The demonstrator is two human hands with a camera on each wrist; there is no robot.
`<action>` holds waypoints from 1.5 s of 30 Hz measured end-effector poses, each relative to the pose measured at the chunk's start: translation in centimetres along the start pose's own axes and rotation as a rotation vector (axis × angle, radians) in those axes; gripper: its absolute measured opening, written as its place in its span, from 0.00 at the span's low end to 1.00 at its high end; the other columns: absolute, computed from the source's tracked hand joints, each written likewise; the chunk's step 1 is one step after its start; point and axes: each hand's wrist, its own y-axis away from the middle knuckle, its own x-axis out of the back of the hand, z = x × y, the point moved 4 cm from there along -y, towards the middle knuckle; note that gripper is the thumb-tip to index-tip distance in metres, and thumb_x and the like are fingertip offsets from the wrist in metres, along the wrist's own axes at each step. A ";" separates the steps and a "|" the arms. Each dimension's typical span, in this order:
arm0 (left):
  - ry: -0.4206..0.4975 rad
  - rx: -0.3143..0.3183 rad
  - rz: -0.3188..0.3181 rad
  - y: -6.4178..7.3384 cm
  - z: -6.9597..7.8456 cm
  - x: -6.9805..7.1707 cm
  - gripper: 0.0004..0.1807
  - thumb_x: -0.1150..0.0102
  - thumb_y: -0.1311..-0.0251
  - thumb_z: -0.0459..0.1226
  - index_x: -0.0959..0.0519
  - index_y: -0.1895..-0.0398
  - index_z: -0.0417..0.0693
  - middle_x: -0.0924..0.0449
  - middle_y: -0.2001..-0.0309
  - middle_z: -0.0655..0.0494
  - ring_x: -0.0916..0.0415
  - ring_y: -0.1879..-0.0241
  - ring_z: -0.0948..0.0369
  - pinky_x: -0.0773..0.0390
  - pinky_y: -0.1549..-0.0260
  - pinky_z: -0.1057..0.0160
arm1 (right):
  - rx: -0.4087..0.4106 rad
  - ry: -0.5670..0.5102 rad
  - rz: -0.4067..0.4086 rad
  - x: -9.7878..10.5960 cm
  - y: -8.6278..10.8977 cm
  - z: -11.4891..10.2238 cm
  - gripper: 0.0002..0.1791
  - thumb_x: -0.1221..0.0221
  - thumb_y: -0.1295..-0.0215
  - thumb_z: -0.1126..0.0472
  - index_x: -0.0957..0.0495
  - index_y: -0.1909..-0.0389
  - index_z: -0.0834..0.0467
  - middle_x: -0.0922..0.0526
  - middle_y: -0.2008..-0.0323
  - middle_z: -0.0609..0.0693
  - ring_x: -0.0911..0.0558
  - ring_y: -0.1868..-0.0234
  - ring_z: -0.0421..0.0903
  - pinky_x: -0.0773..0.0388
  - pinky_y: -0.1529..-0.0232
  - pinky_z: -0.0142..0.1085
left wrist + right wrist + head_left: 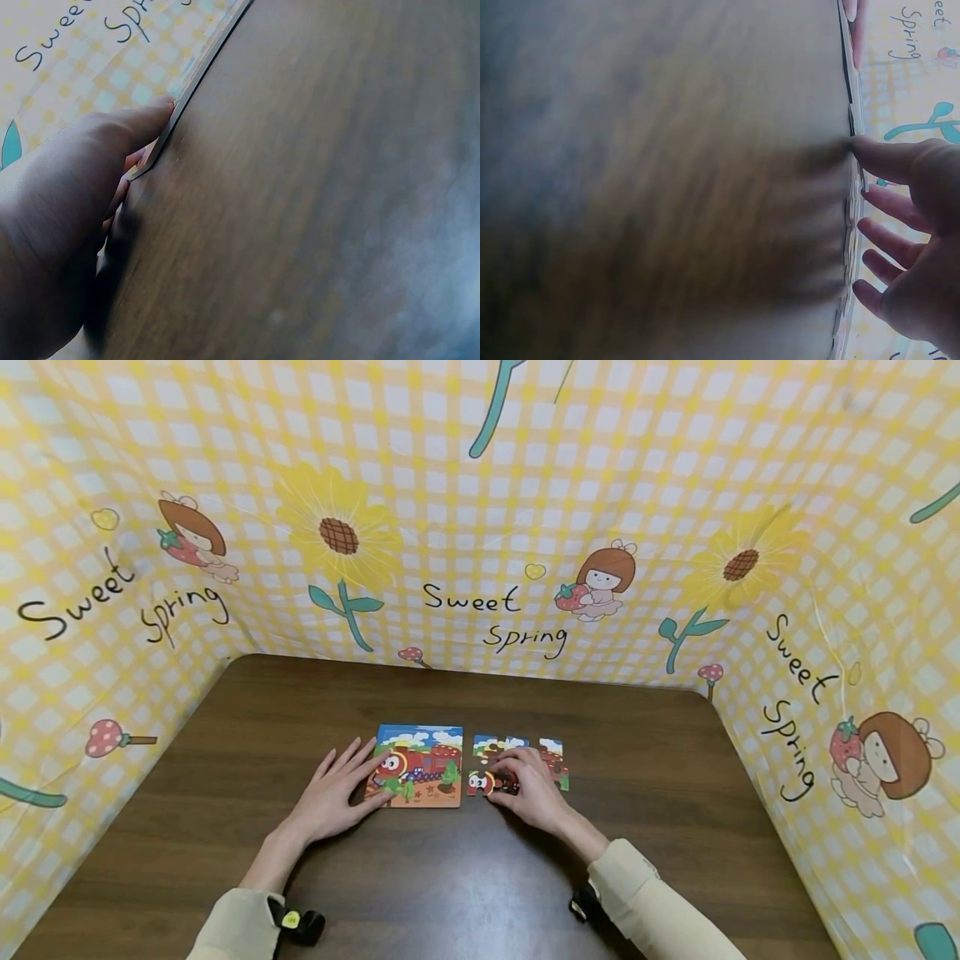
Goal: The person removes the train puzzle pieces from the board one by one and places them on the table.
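A square picture board [420, 768] with a red cartoon train lies on the table. My left hand [337, 793] rests at its left side, fingers spread, with thumb and index finger on the picture. In the left wrist view the thumb [142, 124] lies along the board's edge. To the right, my right hand [534, 787] pinches a jigsaw piece between thumb and index finger, beside the piece with the train's face [477, 782]. Cloud-and-sky pieces [487, 745] and a right-hand group of pieces [553, 752] lie around it. The hand partly hides the middle pieces.
The dark wooden table [480, 877] spreads out on all sides. A yellow checked cloth [465, 527] with flower prints stands as walls at the back, left and right. Dark wrist devices [303, 927] are worn at both cuffs.
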 end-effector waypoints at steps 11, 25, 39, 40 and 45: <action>0.023 -0.006 0.006 -0.1 0.0 0.0 0.45 0.36 0.27 0.64 0.34 0.13 0.60 0.44 0.11 0.45 0.52 0.10 0.39 0.59 0.14 0.29 | 0.081 0.051 0.054 -1.8 -0.2 2.3 0.22 0.20 0.36 0.52 0.12 0.43 0.50 0.15 0.41 0.51 0.20 0.38 0.56 0.26 0.43 0.59; 0.149 -0.023 -0.065 1.8 4.0 0.6 0.34 0.33 0.23 0.48 0.27 0.18 0.52 0.41 0.13 0.36 0.53 0.12 0.31 0.57 0.20 0.18 | 0.134 0.090 -0.102 -2.4 -1.2 -4.4 0.22 0.25 0.29 0.53 0.13 0.40 0.58 0.12 0.42 0.53 0.17 0.38 0.54 0.22 0.38 0.57; -0.005 -0.051 -0.118 2.5 6.3 0.3 0.33 0.34 0.22 0.49 0.27 0.17 0.56 0.34 0.15 0.41 0.45 0.14 0.33 0.46 0.22 0.18 | 0.192 0.129 -0.171 -4.0 -2.4 -4.5 0.22 0.27 0.26 0.51 0.13 0.37 0.55 0.14 0.36 0.55 0.19 0.36 0.54 0.22 0.39 0.55; 0.000 -0.054 -0.112 2.5 6.3 0.3 0.33 0.34 0.22 0.49 0.27 0.17 0.56 0.34 0.15 0.41 0.45 0.14 0.33 0.46 0.22 0.18 | 0.194 0.126 -0.172 -4.0 -2.4 -4.5 0.22 0.28 0.26 0.50 0.14 0.37 0.55 0.14 0.37 0.55 0.19 0.36 0.54 0.23 0.40 0.54; 0.020 -0.085 -0.065 2.4 5.9 -0.1 0.33 0.34 0.23 0.49 0.26 0.18 0.57 0.33 0.16 0.40 0.43 0.15 0.32 0.46 0.24 0.17 | 0.161 0.109 -0.165 -4.7 -2.6 -4.1 0.27 0.27 0.28 0.47 0.15 0.33 0.55 0.14 0.38 0.55 0.20 0.38 0.53 0.23 0.38 0.53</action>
